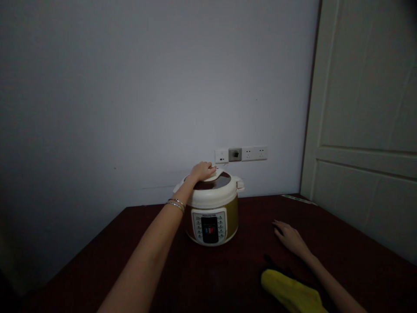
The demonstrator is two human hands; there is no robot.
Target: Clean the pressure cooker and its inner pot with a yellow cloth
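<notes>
A plain pale wall rose behind a dark red table. At its middle, toward the far edge, stood a round cream-and-olive electric cooker, lid on. From where I stood, the left hand lay over the lid's curved cream handle, fingers bent; its underside was hidden, so I couldn't tell how tightly it gripped. The right hand rested on the table to the right, loosely spread, holding nothing, beyond a yellow cloth item. I judged the step to be taking hold of the lid; turning or lifting it would call for a firm grip and a steadied body. The grey-and-black front panel carried small lettering, too blurred to read; no brand was legible.
</notes>
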